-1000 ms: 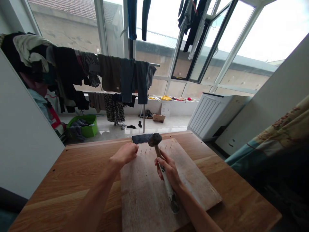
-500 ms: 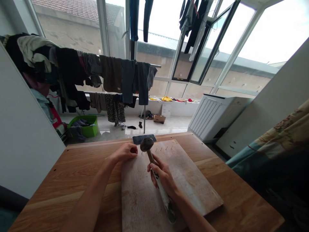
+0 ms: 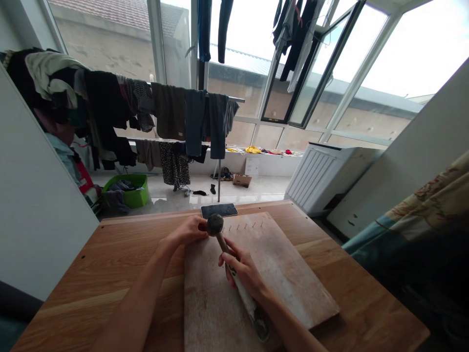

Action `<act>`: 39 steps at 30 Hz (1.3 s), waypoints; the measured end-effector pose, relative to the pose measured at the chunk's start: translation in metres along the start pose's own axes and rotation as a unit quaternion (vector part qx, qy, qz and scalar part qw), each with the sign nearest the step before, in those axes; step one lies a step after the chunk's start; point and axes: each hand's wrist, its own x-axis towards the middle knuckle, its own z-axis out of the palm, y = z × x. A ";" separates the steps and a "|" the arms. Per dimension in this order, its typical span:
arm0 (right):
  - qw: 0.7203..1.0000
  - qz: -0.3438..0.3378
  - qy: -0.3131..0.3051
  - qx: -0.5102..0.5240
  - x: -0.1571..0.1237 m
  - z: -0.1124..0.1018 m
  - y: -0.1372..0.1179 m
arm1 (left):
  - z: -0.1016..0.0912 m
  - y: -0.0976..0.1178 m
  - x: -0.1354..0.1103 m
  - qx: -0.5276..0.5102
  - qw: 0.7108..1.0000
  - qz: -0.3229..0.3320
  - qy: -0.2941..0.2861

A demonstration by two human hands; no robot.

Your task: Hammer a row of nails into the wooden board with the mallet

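My right hand (image 3: 240,266) grips a hammer (image 3: 240,288) around its worn, paint-marked handle. The dark hammer head (image 3: 215,225) is over the far left part of a wooden board (image 3: 256,274), right beside my left hand (image 3: 192,230). The fingers of my left hand are curled in a pinch at the board's far left corner; whatever is between them is hidden behind the hammer head. Several nails (image 3: 245,226) stand upright in a row along the board's far edge, to the right of the hammer head.
The board lies on a wood-grain table (image 3: 146,274). A dark phone (image 3: 220,210) rests at the table's far edge, just beyond the board. Past the table stand a loaded clothes rack (image 3: 168,112), a green tub (image 3: 135,195) and a white ribbed appliance (image 3: 311,171).
The hammer has shifted left and slightly down, so its head now sits against my left fingertips in view. My left hand has stayed at the board's corner.
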 end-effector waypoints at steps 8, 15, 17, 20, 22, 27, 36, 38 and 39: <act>1.000 0.003 -0.002 -0.004 0.002 0.001 0.005 | 0.000 -0.001 0.001 0.005 1.000 -0.009 0.003; 1.000 0.004 0.003 -0.011 0.004 -0.001 0.004 | 0.002 0.002 0.001 -0.024 1.000 -0.008 -0.005; 1.000 0.008 0.004 -0.014 0.004 0.000 0.004 | 0.003 0.002 0.001 -0.022 1.000 -0.012 -0.003; 1.000 0.011 0.007 0.003 0.003 0.001 0.003 | 0.002 0.001 0.000 -0.006 1.000 -0.014 0.004; 0.999 0.000 0.037 0.036 0.001 -0.001 -0.004 | 0.002 -0.001 0.000 0.020 0.999 -0.017 0.018; 0.975 -0.036 0.195 0.102 -0.022 -0.023 -0.029 | 0.002 -0.007 -0.001 0.007 0.999 -0.029 0.011; 0.963 0.111 0.244 -0.025 -0.074 -0.071 -0.008 | -0.031 0.041 -0.028 0.093 0.995 -0.040 0.018; 0.962 0.149 0.201 -0.108 -0.074 -0.079 -0.005 | -0.037 0.048 -0.043 0.128 0.992 -0.022 0.003; 0.957 0.166 0.180 -0.153 -0.075 -0.083 -0.005 | -0.038 0.048 -0.052 0.146 0.989 -0.017 -0.010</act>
